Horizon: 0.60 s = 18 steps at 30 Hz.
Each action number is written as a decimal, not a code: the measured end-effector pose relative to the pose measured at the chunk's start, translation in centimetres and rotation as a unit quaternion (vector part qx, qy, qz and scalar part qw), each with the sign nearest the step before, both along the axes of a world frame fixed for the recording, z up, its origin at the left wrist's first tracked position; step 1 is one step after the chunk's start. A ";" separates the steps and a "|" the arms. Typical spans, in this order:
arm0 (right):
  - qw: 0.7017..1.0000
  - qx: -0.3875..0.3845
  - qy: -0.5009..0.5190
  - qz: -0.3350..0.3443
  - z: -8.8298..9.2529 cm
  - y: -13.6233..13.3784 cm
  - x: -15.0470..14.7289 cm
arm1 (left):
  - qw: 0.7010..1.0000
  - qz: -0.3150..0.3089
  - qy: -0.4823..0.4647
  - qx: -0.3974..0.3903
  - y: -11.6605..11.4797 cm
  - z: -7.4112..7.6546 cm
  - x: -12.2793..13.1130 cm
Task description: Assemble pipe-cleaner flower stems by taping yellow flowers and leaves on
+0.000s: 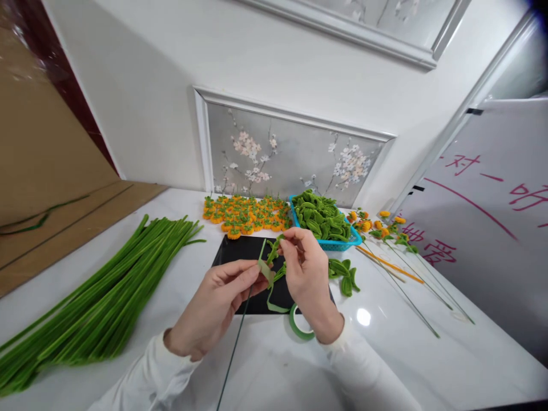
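Note:
My left hand pinches a thin dark wire stem that runs down toward me, with pale green floral tape at its fingertips. My right hand is closed on small green chenille leaves at the top of the stem. The tape trails down to a green tape roll lying on the table by my right wrist. Both hands work above a black mat.
A big bundle of green pipe cleaners lies at left. Several orange flowers sit at the back, beside a blue basket of green leaves. Finished stems with flowers lie at right. Loose leaves rest near the mat.

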State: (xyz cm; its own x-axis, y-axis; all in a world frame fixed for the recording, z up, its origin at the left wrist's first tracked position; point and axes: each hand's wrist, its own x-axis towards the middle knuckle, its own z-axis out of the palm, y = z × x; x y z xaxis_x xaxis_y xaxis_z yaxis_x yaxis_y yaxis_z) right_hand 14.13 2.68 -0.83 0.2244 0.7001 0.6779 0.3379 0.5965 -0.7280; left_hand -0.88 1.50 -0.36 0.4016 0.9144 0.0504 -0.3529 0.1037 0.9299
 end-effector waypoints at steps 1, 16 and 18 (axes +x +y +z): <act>1.000 -0.002 0.011 0.004 0.0 0.0 -0.1 | 1.000 -0.004 -0.002 -0.004 0.0 0.0 0.0; 0.933 -0.196 0.152 0.262 0.6 -0.5 0.3 | 0.999 0.016 0.031 -0.040 0.1 0.1 0.0; 0.929 -0.200 0.170 0.262 0.5 -0.4 0.4 | 0.998 0.024 0.039 -0.051 0.0 0.2 0.2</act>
State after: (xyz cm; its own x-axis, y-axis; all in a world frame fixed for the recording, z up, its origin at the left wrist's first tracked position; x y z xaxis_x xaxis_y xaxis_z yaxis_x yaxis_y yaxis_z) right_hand 14.54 2.28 -0.34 -0.0646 0.9539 0.2930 -0.2136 0.2736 -0.9378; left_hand -0.71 1.51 -0.16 0.3563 0.9315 -0.0726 -0.2868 0.1830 0.9404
